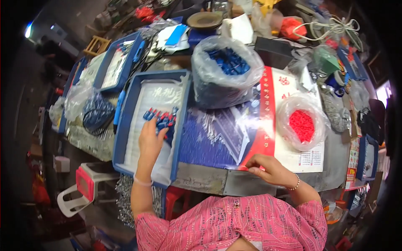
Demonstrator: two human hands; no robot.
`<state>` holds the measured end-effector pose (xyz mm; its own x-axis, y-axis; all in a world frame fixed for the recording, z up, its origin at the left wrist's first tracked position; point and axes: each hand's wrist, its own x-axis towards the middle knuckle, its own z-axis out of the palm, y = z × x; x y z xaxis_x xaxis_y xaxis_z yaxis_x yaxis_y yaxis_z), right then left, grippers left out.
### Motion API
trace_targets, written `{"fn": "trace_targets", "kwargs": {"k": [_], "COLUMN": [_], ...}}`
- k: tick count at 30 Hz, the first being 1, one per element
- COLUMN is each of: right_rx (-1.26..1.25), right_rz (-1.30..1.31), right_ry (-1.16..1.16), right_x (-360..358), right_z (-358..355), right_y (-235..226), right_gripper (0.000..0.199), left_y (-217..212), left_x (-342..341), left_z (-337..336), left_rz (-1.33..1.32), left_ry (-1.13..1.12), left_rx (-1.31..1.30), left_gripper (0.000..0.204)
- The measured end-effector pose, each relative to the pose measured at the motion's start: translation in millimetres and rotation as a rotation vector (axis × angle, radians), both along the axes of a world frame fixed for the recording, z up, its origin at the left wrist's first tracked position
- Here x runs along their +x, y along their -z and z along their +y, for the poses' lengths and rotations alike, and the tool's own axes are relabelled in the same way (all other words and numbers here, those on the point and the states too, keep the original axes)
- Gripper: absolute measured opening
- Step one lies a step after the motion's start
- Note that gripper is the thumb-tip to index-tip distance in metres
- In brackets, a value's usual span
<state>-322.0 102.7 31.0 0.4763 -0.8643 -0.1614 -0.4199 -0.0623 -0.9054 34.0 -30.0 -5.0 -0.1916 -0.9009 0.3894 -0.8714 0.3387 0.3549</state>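
Blue and red pieces under the left hand

The left hand [151, 140], fingers partly curled, meets small, glossy blue-and-red pieces [166, 120] in a blue plastic tray [181, 113]; whether it pinches one, I cannot tell. The right hand [270, 169] curls loosely by a shiny poster's [217, 140] lower edge, its hold unclear. Beyond sit crinkled, cloudy bags of blue parts [228, 60] and red bits [301, 125]. Beneath: a scuffed grey tabletop [251, 183]; leftward, a pale stool [100, 172] on dim floor.

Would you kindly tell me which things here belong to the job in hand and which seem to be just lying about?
Likely part of the job:
blue-and-red pieces, at the left hand
tray holding them
bagged blue pieces
bagged red pieces

Seemingly just lying about:
white cable
brown dish
blue card
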Motion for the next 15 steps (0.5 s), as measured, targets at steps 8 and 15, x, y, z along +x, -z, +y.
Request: {"fn": "trace_targets", "kwargs": {"k": [8, 15], "right_rx": [-0.655, -0.779], "right_rz": [0.027, 0.317], "right_ry": [0.327, 0.144], "right_x": [-20.4, 10.7], "right_z": [-96.7, -227.2], "right_y": [-42.9, -45.4], "right_gripper": [0.008, 0.018], "left_y": [-28.2, 6.4], "left_x": [-48.0, -71.2], "left_z": [93.7, 126.1], "left_rz": [0.389, 0.466], "left_ry": [0.074, 0.236], "left_rx": [0.153, 0.116], "left_gripper": [0.017, 0.017]}}
